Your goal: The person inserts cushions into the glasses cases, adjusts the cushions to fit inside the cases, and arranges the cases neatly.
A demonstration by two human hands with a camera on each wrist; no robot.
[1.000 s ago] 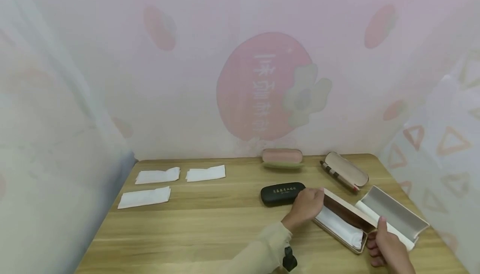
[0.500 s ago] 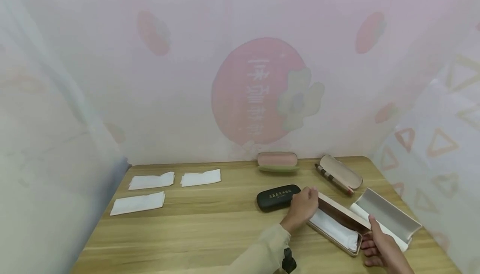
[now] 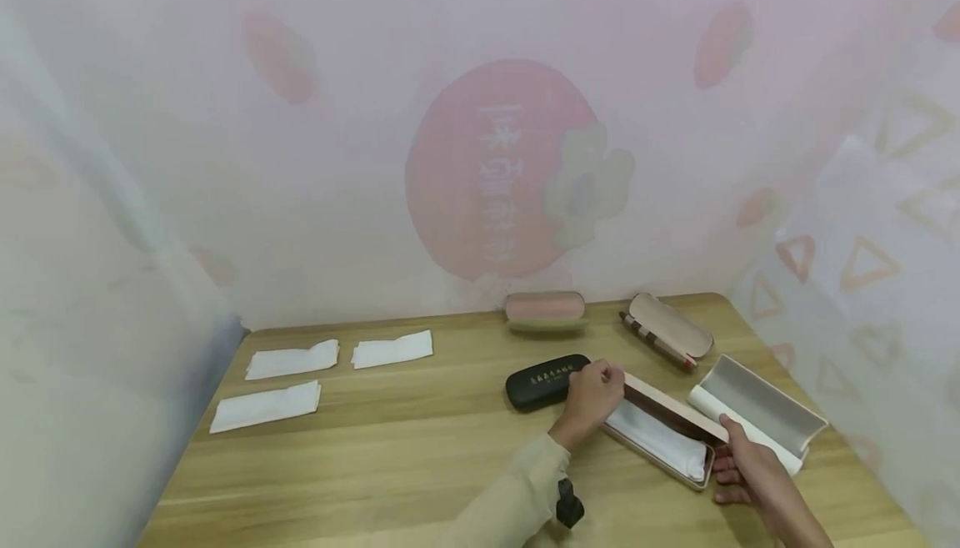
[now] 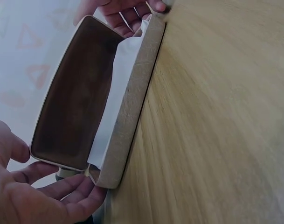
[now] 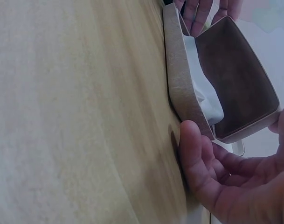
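Note:
A beige glasses case point(image 3: 652, 473) stands on the table with its hinged lid point(image 4: 72, 98) part-way raised and its brown inside showing. Along its bottom part lies a folded white cloth point(image 3: 656, 439); whatever may be under it is hidden. At the case's far left end my left hand point(image 3: 592, 402) holds the lid's edge, its lower fingers touching the base in the left wrist view. On the opposite end my right hand point(image 3: 753, 469) grips the lid with the thumb on top, and its other fingers bend by the base end point(image 5: 197, 158).
A black glasses case point(image 3: 545, 381) lies shut beside my left hand. Open cases stand behind: one pink point(image 3: 545, 306), one beige with a checked edge point(image 3: 670, 327), one grey-lined point(image 3: 761, 398) at right. Three folded white cloths point(image 3: 266, 406) lie at left.
The head view has shifted slightly, so the whole table appears moved left. Both hands keep their places at the case's ends, and the lid stays part-way raised.

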